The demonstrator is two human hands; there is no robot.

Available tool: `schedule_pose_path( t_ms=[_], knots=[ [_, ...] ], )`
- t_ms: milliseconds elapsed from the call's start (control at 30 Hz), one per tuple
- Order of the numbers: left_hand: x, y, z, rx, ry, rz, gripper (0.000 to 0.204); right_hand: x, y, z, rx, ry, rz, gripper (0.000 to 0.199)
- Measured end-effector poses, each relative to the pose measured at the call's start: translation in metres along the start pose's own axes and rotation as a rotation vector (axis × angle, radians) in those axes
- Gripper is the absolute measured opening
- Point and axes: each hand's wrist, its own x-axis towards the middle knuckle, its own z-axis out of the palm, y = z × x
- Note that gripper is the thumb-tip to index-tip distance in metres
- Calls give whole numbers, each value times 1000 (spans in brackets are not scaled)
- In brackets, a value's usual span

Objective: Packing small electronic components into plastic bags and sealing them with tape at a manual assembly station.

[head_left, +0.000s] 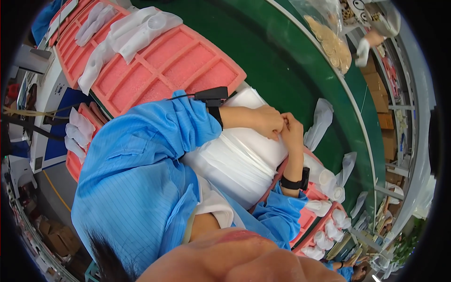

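Grip: two bare hands, fingertips meeting. Left hand (264, 121), one: fingers curled, knuckles upward. Right hand (292, 131), one: fingers bent against the left. Whether thin film is pinched between them, I cannot tell from where I stand.

Soft white stack of thin plastic sheeting (237, 164), one: below the grip, spreading toward the wearer's chest. Long axis uncertain; creases slant from beneath the left forearm toward the right wrist. Left hand nearer, its forearm crossing over; right hand at the stack's edge.

Black wrist-worn devices (212, 95), two: one per wrist.

Large pink compartmented foam tray (161, 75), one: left of the grip and beyond, bearing overlapping translucent white sleeves (127, 35), uncountable.

Loose translucent white sleeves (320, 123) on the smooth green work surface (282, 70), at least three: right of the grip.

Clear plastic bag of tan discs (327, 42), one: beyond, rightward, near a co-worker's white-gloved hand (362, 51).
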Motion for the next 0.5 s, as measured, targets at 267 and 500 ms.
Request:
schedule_pose_path(
  t_ms=[267, 500],
  knots=[
    [1, -1, -1, 17, -39, -37, 30, 1, -2, 1, -14, 12, 17, 8],
    [0, 0, -3, 44, -69, -100, 28, 2, -3, 3, -6, 10, 39, 9]
  ],
)
